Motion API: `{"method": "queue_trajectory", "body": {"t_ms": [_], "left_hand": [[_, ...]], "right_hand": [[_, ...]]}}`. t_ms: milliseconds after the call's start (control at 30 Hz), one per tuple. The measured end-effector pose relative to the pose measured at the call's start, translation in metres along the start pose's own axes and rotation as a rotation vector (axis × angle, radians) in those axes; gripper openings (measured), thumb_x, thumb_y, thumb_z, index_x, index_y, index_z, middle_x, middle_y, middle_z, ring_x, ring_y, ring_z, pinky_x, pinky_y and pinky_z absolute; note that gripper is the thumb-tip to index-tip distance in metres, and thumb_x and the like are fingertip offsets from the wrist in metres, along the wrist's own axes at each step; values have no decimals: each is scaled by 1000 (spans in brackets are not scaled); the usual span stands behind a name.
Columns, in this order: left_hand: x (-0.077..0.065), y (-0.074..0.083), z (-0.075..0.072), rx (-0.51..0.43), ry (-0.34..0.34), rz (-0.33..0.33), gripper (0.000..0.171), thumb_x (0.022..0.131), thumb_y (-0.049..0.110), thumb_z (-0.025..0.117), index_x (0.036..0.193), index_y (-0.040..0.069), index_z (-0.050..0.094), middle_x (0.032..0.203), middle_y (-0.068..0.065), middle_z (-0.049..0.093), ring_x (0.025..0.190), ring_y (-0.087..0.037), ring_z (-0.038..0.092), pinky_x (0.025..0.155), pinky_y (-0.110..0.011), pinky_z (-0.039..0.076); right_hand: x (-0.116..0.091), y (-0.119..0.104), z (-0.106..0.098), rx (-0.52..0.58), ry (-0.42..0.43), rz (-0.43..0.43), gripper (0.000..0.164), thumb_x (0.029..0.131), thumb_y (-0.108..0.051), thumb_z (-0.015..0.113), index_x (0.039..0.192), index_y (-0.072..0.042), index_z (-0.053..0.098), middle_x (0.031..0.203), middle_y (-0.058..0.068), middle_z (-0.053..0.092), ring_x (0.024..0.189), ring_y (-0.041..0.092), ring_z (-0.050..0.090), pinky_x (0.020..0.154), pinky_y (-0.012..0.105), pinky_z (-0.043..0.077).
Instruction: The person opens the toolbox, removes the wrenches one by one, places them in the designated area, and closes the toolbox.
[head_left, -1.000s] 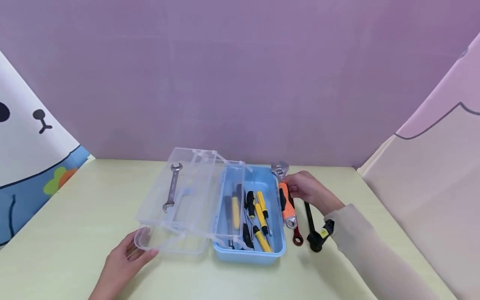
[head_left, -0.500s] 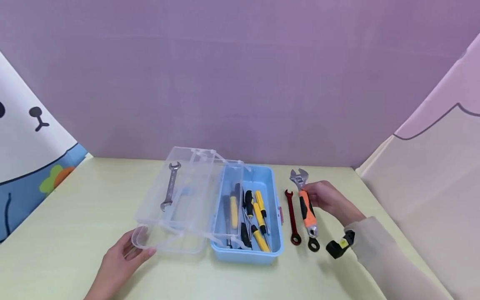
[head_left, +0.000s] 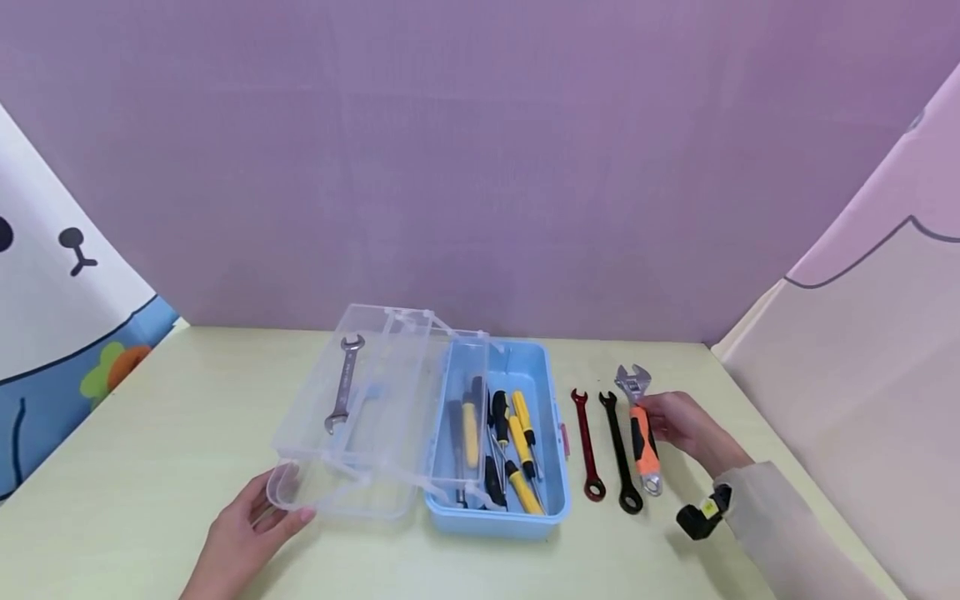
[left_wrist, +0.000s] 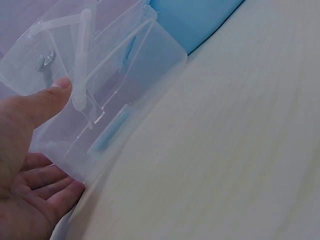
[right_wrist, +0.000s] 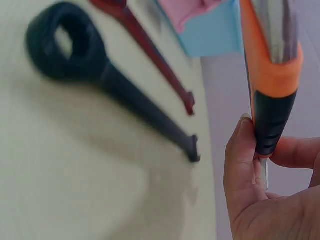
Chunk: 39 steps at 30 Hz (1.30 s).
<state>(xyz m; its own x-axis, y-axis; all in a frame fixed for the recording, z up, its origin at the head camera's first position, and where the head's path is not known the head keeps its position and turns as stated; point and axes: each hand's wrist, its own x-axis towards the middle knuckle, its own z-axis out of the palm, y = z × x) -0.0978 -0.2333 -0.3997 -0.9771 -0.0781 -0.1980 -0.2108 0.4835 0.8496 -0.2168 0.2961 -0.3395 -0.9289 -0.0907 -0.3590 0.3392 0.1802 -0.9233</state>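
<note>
My right hand point(head_left: 686, 427) pinches an adjustable wrench point(head_left: 643, 440) with an orange and black handle, jaw end pointing away, at the right of the table. In the right wrist view its handle point(right_wrist: 274, 82) rises from between thumb and fingers. A red combination wrench point(head_left: 588, 446) and a black one point(head_left: 620, 450) lie to its left. My left hand point(head_left: 242, 532) holds the near left corner of the toolbox's clear lid point(left_wrist: 165, 50), thumb over it and fingertips at its edge. A silver open-end wrench point(head_left: 345, 383) lies on the clear tray section.
The blue toolbox point(head_left: 491, 527) stands open in the middle, its lid and trays folded out to the left. Several yellow and black screwdrivers point(head_left: 519, 433) lie inside. A pink latch point(head_left: 565, 439) sticks out on its right side. A purple wall point(head_left: 480, 167) rises behind the table.
My right hand has carried the adjustable wrench rightward from the toolbox's edge, past the red and black wrenches, and lower toward the table. My left hand stays at the clear lid.
</note>
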Motion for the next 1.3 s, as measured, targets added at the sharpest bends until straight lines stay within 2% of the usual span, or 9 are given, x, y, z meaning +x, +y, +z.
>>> {"method": "queue_trajectory", "body": {"t_ms": [267, 467, 567, 800, 1067, 1167, 1233, 1300], "left_hand": [[-2, -4, 1, -12, 18, 8, 80, 87, 34, 70, 145, -2, 27, 146, -32, 34, 129, -40, 45, 90, -27, 56], [-1, -2, 3, -18, 12, 8, 80, 87, 36, 69, 145, -1, 27, 146, -32, 34, 129, -41, 44, 91, -28, 56], [-2, -3, 5, -17, 19, 23, 79, 87, 35, 69, 145, -1, 29, 145, -32, 35, 129, -41, 45, 91, -29, 56], [-3, -6, 6, -36, 43, 54, 75, 87, 30, 70, 143, -2, 32, 142, -32, 41, 125, -40, 50, 89, -27, 57], [-2, -5, 5, -34, 40, 45, 76, 88, 31, 70, 143, -2, 31, 144, -32, 38, 127, -41, 47, 90, -27, 56], [-2, -4, 5, -32, 39, 44, 76, 87, 31, 70, 143, -2, 31, 144, -32, 37, 128, -41, 46, 91, -28, 56], [-2, -4, 4, -34, 37, 41, 77, 87, 31, 70, 144, -2, 30, 144, -32, 37, 128, -41, 46, 91, -28, 56], [-2, -4, 4, -38, 34, 35, 77, 88, 32, 70, 144, -2, 30, 144, -32, 36, 128, -41, 45, 91, -28, 56]], "right_hand": [[2, 20, -14, 8, 24, 29, 23, 95, -11, 51, 78, -10, 66, 67, -9, 63, 61, 1, 59, 59, 16, 55], [1, 34, -22, -89, 100, 51, 16, 93, -13, 53, 91, 0, 61, 70, -7, 60, 62, 3, 57, 58, 17, 53], [1, 38, -23, -139, 126, 61, 17, 93, -15, 54, 91, 1, 60, 70, -7, 60, 61, 3, 56, 56, 17, 52], [5, 40, -23, -227, 154, 62, 26, 93, -14, 53, 100, 11, 58, 69, -6, 61, 60, 6, 57, 56, 20, 53], [10, 38, -22, -311, 151, 33, 33, 92, -14, 54, 105, 17, 54, 68, -3, 61, 62, 7, 58, 57, 22, 54], [10, 37, -19, -340, 160, 28, 25, 91, -13, 56, 94, 11, 58, 65, -3, 59, 59, 7, 56, 54, 22, 54], [12, 34, -17, -377, 171, 24, 18, 89, -13, 57, 79, 2, 57, 61, -4, 56, 55, 7, 54, 51, 22, 52], [13, 32, -14, -424, 186, 21, 21, 87, -12, 59, 68, -7, 52, 56, -5, 52, 52, 6, 52, 49, 21, 50]]}}
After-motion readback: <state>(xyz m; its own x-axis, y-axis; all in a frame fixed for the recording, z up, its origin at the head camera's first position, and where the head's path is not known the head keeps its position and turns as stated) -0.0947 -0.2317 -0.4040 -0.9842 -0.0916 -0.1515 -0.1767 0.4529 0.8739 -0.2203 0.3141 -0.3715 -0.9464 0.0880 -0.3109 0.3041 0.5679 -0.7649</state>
